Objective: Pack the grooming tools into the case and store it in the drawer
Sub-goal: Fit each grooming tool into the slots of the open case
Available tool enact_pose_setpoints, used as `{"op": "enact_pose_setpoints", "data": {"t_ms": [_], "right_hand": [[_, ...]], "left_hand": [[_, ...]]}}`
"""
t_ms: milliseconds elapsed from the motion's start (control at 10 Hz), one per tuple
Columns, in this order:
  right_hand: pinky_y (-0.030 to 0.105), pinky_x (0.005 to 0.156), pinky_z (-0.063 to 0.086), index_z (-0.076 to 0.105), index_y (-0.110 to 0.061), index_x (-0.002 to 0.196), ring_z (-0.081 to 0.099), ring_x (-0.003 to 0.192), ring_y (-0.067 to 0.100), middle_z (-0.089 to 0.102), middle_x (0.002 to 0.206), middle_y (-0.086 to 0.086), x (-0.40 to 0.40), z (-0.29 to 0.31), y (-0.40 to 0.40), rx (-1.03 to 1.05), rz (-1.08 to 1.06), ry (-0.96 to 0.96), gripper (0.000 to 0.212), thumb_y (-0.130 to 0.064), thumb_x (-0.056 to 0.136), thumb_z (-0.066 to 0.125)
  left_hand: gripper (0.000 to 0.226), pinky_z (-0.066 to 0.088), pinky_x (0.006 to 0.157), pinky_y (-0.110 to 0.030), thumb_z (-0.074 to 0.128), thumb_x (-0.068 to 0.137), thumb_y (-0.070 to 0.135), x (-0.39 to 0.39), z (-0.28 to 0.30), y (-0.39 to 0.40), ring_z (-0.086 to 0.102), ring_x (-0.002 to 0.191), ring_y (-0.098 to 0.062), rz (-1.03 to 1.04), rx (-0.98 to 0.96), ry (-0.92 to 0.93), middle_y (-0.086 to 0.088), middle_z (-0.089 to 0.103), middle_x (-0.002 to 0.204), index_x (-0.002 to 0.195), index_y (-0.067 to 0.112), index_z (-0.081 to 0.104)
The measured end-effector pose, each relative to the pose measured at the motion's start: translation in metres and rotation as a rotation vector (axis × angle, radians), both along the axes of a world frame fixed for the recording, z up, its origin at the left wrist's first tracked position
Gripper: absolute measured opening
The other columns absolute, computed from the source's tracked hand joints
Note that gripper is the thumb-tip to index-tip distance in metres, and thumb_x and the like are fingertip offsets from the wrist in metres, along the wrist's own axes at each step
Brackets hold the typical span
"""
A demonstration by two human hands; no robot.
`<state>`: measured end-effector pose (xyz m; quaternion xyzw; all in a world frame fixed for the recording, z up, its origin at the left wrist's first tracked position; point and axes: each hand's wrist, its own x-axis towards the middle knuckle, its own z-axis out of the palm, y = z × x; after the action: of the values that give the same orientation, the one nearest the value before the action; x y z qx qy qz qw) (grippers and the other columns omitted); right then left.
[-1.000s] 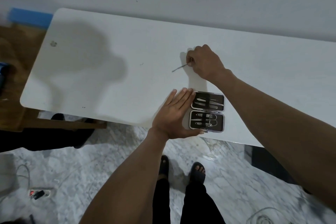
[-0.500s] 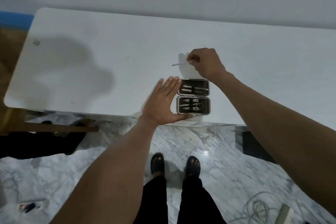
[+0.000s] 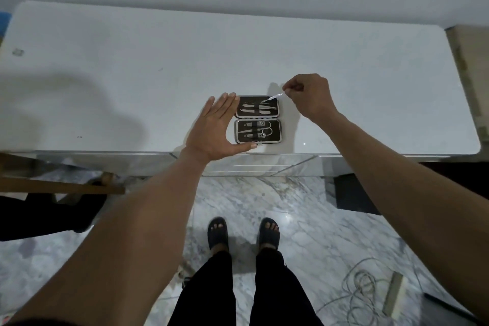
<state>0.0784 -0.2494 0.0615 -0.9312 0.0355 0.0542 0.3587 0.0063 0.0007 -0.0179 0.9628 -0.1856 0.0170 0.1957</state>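
A small dark grooming case [image 3: 277, 132] lies open in two halves near the front edge of the white table [image 3: 132, 61], with several metal tools strapped inside. My left hand [image 3: 215, 130] braces the case's left side, fingers spread and flat, thumb against its front edge. My right hand [image 3: 308, 96] pinches a thin metal tool [image 3: 272, 97] by one end. The tool's tip hangs over the far half of the case, at its right corner.
Below the table's front edge are mirrored drawer fronts [image 3: 264, 164]. My sandalled feet [image 3: 243, 233] stand on the marble floor. A coil of cable [image 3: 362, 288] lies on the floor at right, a wooden piece [image 3: 60, 185] at left.
My right hand has carried the thin tool from the table behind the case to above the case's far half. My left hand stays against the case. The camera has shifted.
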Motion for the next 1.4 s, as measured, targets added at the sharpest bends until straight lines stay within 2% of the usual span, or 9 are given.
{"op": "enact_pose_setpoints", "data": {"t_ms": [100, 200, 400, 500, 700, 800, 1000, 1200, 1400], "right_hand": [[0.011, 0.064, 0.042, 0.076, -0.012, 0.092, 0.061, 0.074, 0.010, 0.068, 0.080, -0.002, -0.003, -0.003, 0.001, -0.009, -0.018, 0.000, 0.014, -0.009, 0.087, 0.064], [0.020, 0.068, 0.045, 0.076, -0.012, 0.090, 0.062, 0.074, 0.012, 0.067, 0.077, -0.004, -0.004, -0.007, 0.006, 0.002, -0.059, 0.001, 0.016, -0.008, 0.087, 0.061], [0.025, 0.071, 0.052, 0.076, -0.012, 0.088, 0.065, 0.076, 0.015, 0.068, 0.076, -0.003, -0.004, -0.012, 0.014, 0.000, -0.086, 0.021, 0.018, -0.008, 0.085, 0.058], [0.023, 0.072, 0.049, 0.075, -0.013, 0.088, 0.066, 0.079, 0.015, 0.069, 0.080, -0.003, -0.007, -0.015, 0.017, 0.006, -0.094, 0.034, 0.018, -0.010, 0.085, 0.058], [0.028, 0.078, 0.055, 0.075, -0.015, 0.089, 0.068, 0.080, 0.016, 0.071, 0.080, -0.001, -0.008, -0.018, 0.025, 0.002, -0.025, 0.045, 0.009, -0.012, 0.084, 0.069], [0.029, 0.076, 0.054, 0.075, -0.016, 0.088, 0.067, 0.079, 0.017, 0.071, 0.079, 0.000, -0.011, -0.019, 0.028, -0.038, 0.039, 0.035, 0.008, -0.014, 0.082, 0.070], [0.027, 0.067, 0.042, 0.076, -0.025, 0.089, 0.063, 0.088, 0.018, 0.073, 0.088, -0.001, -0.014, -0.019, 0.037, -0.161, 0.058, -0.019, 0.012, -0.024, 0.083, 0.066], [0.028, 0.070, 0.048, 0.077, -0.025, 0.091, 0.066, 0.090, 0.019, 0.074, 0.094, 0.000, -0.011, -0.021, 0.047, -0.153, 0.053, -0.005, 0.014, -0.025, 0.084, 0.066], [0.028, 0.071, 0.046, 0.076, -0.025, 0.099, 0.064, 0.093, 0.019, 0.074, 0.096, -0.002, -0.011, -0.016, 0.041, -0.184, 0.037, -0.039, 0.017, -0.027, 0.087, 0.063]], "left_hand": [[0.125, 0.013, 0.133, -0.047, 0.050, 0.076, 0.093, 0.000, 0.000, 0.000, 0.023, 0.161, -0.021, 0.004, -0.009, -0.001, -0.008, 0.031, 0.171, 0.163, 0.006, 0.031], [0.125, 0.012, 0.133, -0.046, 0.048, 0.076, 0.094, 0.000, 0.001, 0.001, 0.021, 0.161, -0.021, 0.001, 0.001, 0.006, -0.008, 0.030, 0.171, 0.163, 0.006, 0.030], [0.125, 0.013, 0.133, -0.048, 0.050, 0.077, 0.094, 0.001, -0.001, 0.001, 0.020, 0.162, -0.020, -0.004, 0.011, 0.005, -0.007, 0.029, 0.172, 0.164, 0.007, 0.029], [0.124, 0.014, 0.133, -0.048, 0.052, 0.077, 0.093, 0.001, -0.001, 0.001, 0.021, 0.162, -0.020, -0.004, 0.006, 0.000, -0.007, 0.029, 0.172, 0.164, 0.007, 0.029], [0.124, 0.015, 0.132, -0.049, 0.052, 0.078, 0.093, 0.000, -0.001, 0.001, 0.020, 0.162, -0.020, -0.008, 0.000, 0.001, -0.007, 0.028, 0.172, 0.164, 0.007, 0.028], [0.124, 0.015, 0.133, -0.049, 0.053, 0.078, 0.092, 0.000, -0.001, 0.002, 0.019, 0.162, -0.020, -0.007, -0.003, 0.003, -0.007, 0.028, 0.172, 0.164, 0.007, 0.027], [0.124, 0.016, 0.132, -0.050, 0.053, 0.078, 0.093, 0.000, -0.002, 0.001, 0.021, 0.162, -0.021, -0.004, -0.010, -0.008, -0.009, 0.030, 0.172, 0.163, 0.006, 0.030], [0.124, 0.016, 0.132, -0.050, 0.053, 0.078, 0.093, 0.001, -0.003, 0.001, 0.021, 0.162, -0.021, -0.005, -0.011, -0.006, -0.009, 0.030, 0.172, 0.164, 0.006, 0.029], [0.124, 0.016, 0.132, -0.050, 0.054, 0.078, 0.092, 0.001, -0.003, 0.002, 0.021, 0.162, -0.021, -0.006, -0.015, -0.018, -0.009, 0.030, 0.171, 0.163, 0.006, 0.030]]}}
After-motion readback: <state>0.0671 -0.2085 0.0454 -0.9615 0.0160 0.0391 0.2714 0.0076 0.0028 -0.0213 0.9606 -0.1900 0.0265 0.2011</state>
